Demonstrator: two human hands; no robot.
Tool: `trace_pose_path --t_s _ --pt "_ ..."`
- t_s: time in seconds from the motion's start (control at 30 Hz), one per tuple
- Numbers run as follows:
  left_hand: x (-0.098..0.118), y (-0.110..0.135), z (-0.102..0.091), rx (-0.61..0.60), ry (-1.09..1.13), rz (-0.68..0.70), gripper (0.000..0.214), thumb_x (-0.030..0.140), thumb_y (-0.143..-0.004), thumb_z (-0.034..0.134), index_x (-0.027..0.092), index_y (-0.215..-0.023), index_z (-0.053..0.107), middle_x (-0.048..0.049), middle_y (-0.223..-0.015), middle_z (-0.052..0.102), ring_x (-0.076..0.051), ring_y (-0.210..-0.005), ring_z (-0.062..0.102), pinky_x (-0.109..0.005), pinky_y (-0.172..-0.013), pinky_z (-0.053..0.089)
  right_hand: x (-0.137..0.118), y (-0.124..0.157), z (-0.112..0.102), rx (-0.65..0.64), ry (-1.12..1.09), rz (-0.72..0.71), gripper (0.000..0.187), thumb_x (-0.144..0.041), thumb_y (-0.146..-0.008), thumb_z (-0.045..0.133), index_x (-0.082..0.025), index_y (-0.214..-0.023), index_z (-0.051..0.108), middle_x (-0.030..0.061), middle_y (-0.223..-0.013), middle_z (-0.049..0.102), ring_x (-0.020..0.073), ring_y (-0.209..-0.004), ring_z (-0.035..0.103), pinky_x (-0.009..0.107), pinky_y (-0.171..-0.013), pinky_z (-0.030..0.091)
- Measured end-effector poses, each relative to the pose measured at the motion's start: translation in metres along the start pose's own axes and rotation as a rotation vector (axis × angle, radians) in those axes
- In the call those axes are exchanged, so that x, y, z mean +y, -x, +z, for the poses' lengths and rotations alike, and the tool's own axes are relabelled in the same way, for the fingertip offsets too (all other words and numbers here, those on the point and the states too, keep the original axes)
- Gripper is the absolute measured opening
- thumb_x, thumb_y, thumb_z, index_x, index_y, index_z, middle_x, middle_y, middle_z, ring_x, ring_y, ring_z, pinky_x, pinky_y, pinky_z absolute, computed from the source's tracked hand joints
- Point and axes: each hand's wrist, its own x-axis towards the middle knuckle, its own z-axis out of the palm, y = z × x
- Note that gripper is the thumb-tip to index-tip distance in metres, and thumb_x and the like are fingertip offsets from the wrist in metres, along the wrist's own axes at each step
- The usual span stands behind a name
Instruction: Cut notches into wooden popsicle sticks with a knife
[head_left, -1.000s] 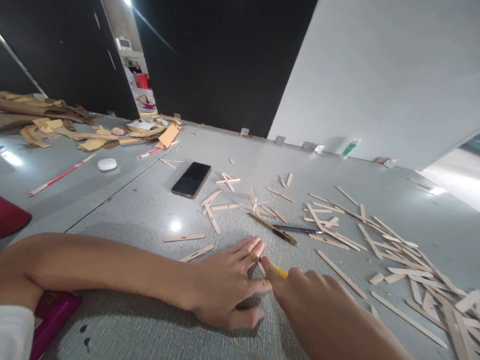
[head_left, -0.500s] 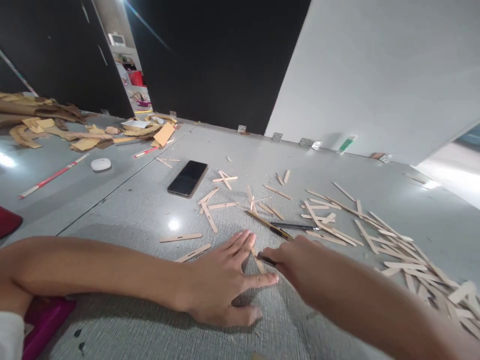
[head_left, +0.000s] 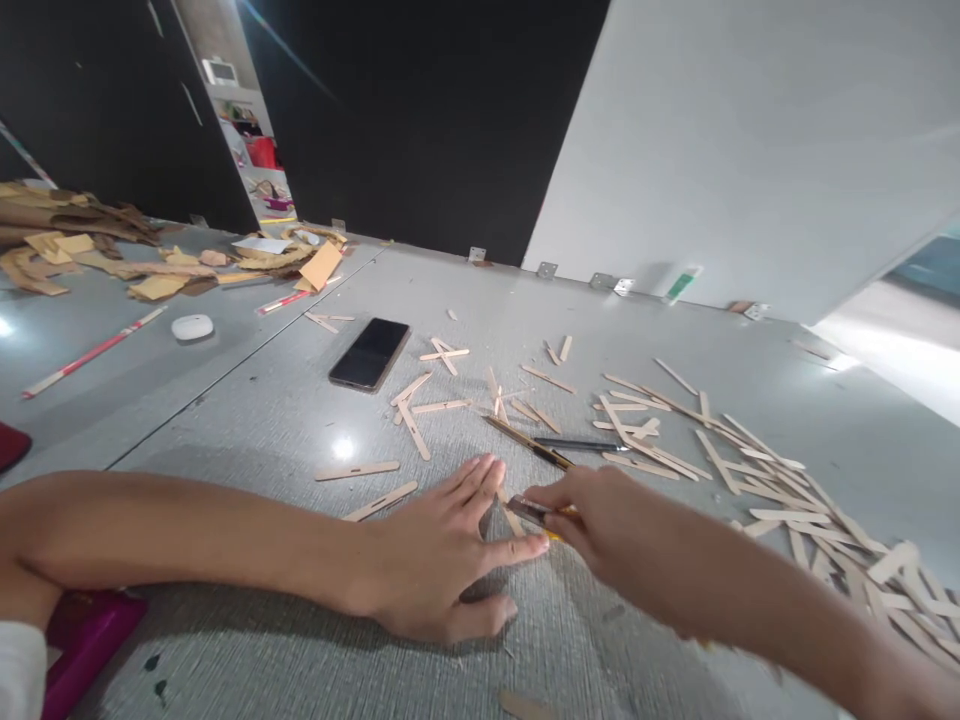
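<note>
My left hand lies flat on the grey surface with its fingers spread, pressing down on a wooden craft stick that shows between the index and middle fingers. Closed around a utility knife with a grey metal front and a yellow body, my right hand has the knife's tip at that stick. The fingers cover most of the handle. Just beyond the hands lie a yellow-and-black pencil and a dark slim pen-like tool, crossing near each other.
Loose craft sticks are heaped on the right, and several cut ones lie ahead. A phone, a white case and scraps of brown paper sit farther left. Upright black and white panels stand behind.
My right hand has turned a little, so more of the knife's metal front and its yellow body show. My left hand stays pressed in place. The view has shifted slightly.
</note>
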Motion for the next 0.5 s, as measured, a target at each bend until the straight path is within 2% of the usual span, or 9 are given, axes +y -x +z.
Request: trace_pose_path --t_s 0.03,0.07,0.1,0.17,0.23,0.3,0.4,0.5 --pt "0.0 0.0 0.0 -0.005 0.002 0.001 0.068 0.051 -0.105 0.047 0.027 -0.166 0.031 -0.0156 -0.176 -0.001 -0.049 -0.158 -0.005 -0.068 -0.126 0.012 0.0 -0.003 -0.008 -0.154 -0.108 0.106 0.038 -0.022 -0.101 0.045 -0.025 -0.114 0.08 -0.0058 -0.047 0.054 0.0108 -0.028 0.049 0.019 -0.028 0.033" --pt "-0.001 0.001 0.001 -0.007 0.002 0.001 0.068 0.052 -0.105 0.047 0.027 -0.166 0.03 -0.0155 -0.176 -0.001 -0.049 -0.158 -0.005 -0.069 -0.126 0.012 0.0 -0.004 -0.014 -0.245 -0.162 0.159 0.039 -0.025 -0.102 0.044 -0.024 -0.12 0.079 -0.0062 -0.046 0.053 0.0107 -0.027 0.048 0.019 -0.028 0.033" --pt "-0.002 0.001 0.001 -0.006 0.0 0.002 0.068 0.052 -0.105 0.047 0.028 -0.166 0.03 -0.0156 -0.176 -0.002 -0.049 -0.158 -0.005 -0.069 -0.126 0.012 0.0 -0.004 -0.016 -0.266 -0.148 0.156 0.04 -0.025 -0.103 0.043 -0.024 -0.123 0.077 -0.0061 -0.047 0.054 0.0108 -0.028 0.048 0.02 -0.029 0.034" --pt "-0.002 0.001 0.002 0.001 -0.005 0.008 0.067 0.051 -0.105 0.047 0.027 -0.166 0.031 -0.0172 -0.175 -0.005 -0.05 -0.157 -0.004 -0.069 -0.126 0.013 -0.002 0.002 -0.008 -0.109 0.062 -0.008 0.039 -0.021 -0.103 0.043 -0.025 -0.118 0.079 -0.0047 -0.051 0.059 0.0108 -0.033 0.052 0.021 -0.035 0.039" --pt "-0.003 0.001 0.003 0.021 -0.015 0.021 0.066 0.049 -0.105 0.048 0.026 -0.165 0.034 -0.0182 -0.174 -0.009 -0.052 -0.157 -0.004 -0.07 -0.125 0.014 -0.006 0.011 0.01 0.083 0.303 -0.19 0.038 -0.015 -0.101 0.046 -0.026 -0.11 0.081 -0.0022 -0.061 0.067 0.0122 -0.044 0.059 0.024 -0.045 0.045" --pt "-0.002 0.001 0.005 0.051 -0.037 0.039 0.064 0.048 -0.104 0.051 0.024 -0.162 0.04 -0.0178 -0.174 -0.008 -0.052 -0.156 -0.003 -0.069 -0.126 0.016 -0.013 0.02 0.032 0.137 0.387 -0.237 0.031 -0.014 -0.093 0.058 -0.024 -0.112 0.081 0.0014 -0.069 0.071 0.0157 -0.053 0.063 0.027 -0.05 0.046" --pt "-0.001 0.001 0.007 0.079 -0.094 0.035 0.063 0.048 -0.103 0.052 0.012 -0.154 0.049 -0.0233 -0.173 0.002 -0.051 -0.157 0.001 -0.065 -0.127 0.019 -0.022 0.031 0.058 0.197 0.667 -0.286 0.053 -0.009 -0.077 0.072 -0.012 -0.13 0.075 0.0042 -0.064 0.067 0.0195 -0.051 0.06 0.029 -0.044 0.042" --pt "0.0 0.001 0.007 0.082 -0.138 0.025 0.067 0.049 -0.105 0.046 -0.001 -0.148 0.051 -0.034 -0.169 0.01 -0.052 -0.156 0.001 -0.062 -0.128 0.019 -0.024 0.035 0.073 0.28 0.908 -0.296 0.058 -0.01 -0.084 0.068 -0.005 -0.142 0.066 0.0032 -0.06 0.061 0.0185 -0.046 0.055 0.028 -0.04 0.04"
